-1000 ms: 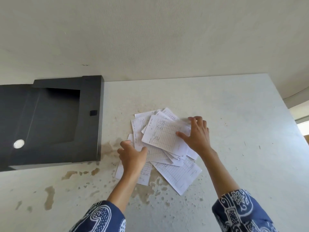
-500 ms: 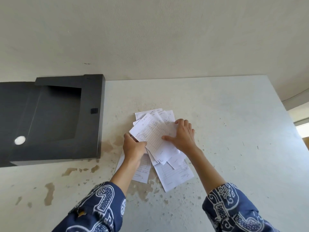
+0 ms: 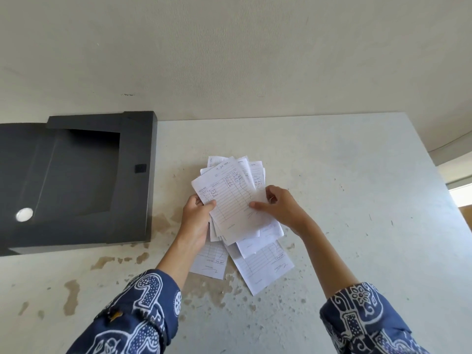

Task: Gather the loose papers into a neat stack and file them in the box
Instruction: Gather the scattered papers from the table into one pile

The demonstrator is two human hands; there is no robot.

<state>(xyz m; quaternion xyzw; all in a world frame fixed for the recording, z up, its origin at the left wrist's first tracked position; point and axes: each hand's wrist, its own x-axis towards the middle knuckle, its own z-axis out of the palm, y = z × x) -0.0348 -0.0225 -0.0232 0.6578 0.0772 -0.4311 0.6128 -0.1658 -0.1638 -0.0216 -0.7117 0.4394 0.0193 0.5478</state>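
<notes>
A fanned bundle of white lined papers (image 3: 233, 198) with handwriting is held just above the middle of the table. My left hand (image 3: 195, 215) grips its left edge, thumb on top. My right hand (image 3: 281, 208) holds its right side, thumb pressed on the top sheet. Under the bundle, two loose sheets (image 3: 263, 267) still lie flat on the table, one near my left wrist. The open black file box (image 3: 84, 180) lies at the left of the table, its inside showing nothing but a white round spot.
The white table (image 3: 344, 200) has brown stains near the box and its front. Its right edge runs diagonally at the far right. A plain wall stands behind the table.
Both hands have drawn the spread papers together and lifted most of them into a bundle, turning it more upright. A couple of sheets stayed on the table.
</notes>
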